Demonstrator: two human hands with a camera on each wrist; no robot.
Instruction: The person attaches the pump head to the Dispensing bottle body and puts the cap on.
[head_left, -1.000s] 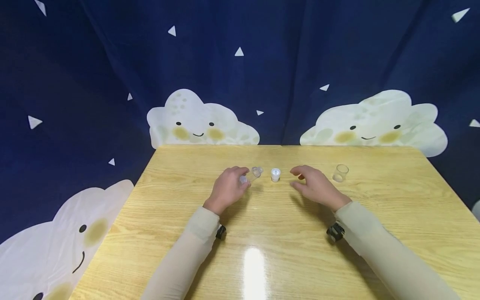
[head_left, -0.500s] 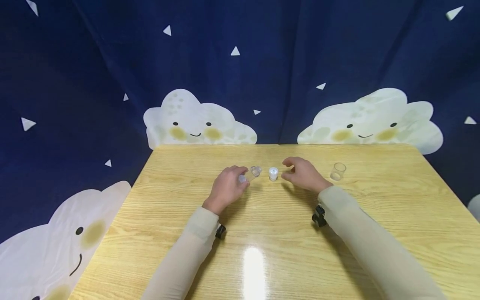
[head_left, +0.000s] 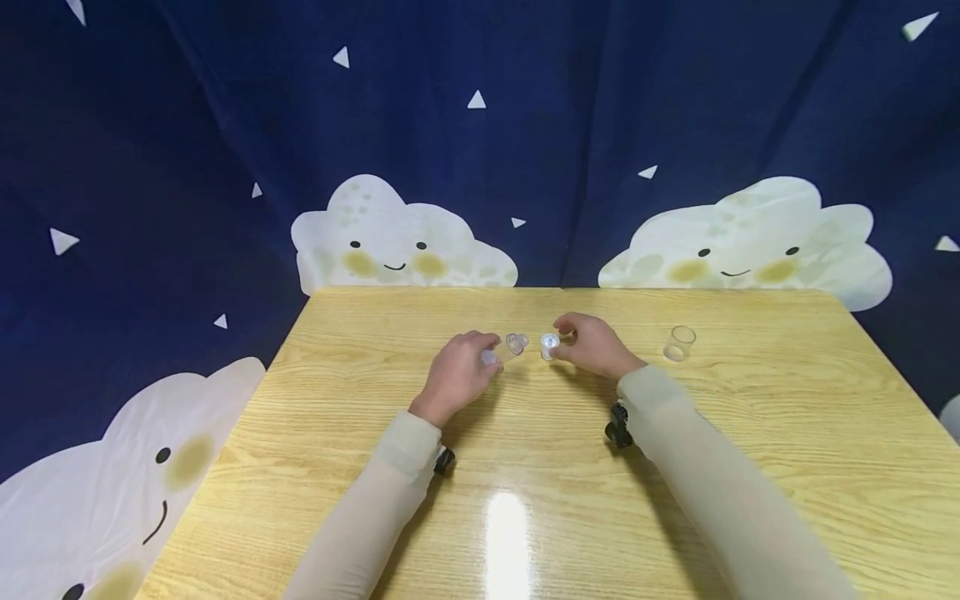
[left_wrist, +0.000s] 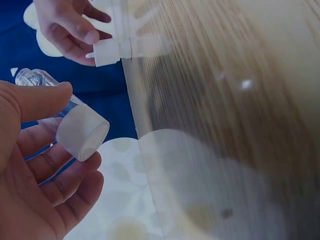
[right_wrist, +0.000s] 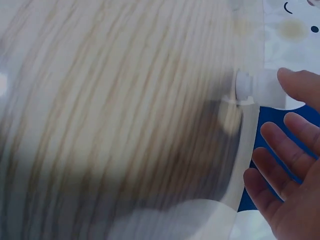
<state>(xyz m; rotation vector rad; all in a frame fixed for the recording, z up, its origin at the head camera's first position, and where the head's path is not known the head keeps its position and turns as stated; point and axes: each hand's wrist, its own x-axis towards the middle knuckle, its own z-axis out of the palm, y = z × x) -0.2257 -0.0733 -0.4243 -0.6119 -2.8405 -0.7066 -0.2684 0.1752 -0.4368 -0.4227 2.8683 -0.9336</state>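
My left hand [head_left: 459, 375] holds a small clear plastic bottle [head_left: 512, 347] tilted, its narrower neck pointing to the right. In the left wrist view the thumb lies along the bottle, and its frosted white end [left_wrist: 82, 131] faces the table. My right hand [head_left: 594, 346] is at a small white plastic cap [head_left: 549, 341], its thumb against the near side. A thin nub sticks up from this cap in the left wrist view, above a narrower base. The right wrist view shows the thumb on the cap [right_wrist: 270, 89] and the other fingers spread; the index finger's contact is hidden.
A clear, short cylinder [head_left: 680, 343] stands on the wooden table [head_left: 570, 467] to the right of my right hand. Behind the far table edge hangs a dark blue curtain [head_left: 420, 142] with smiling clouds. The glossy tabletop reflects a bright light near the front.
My right hand has moved left from beside the white cap and now has its thumb against it. The left hand has stayed in place, holding the clear bottle.
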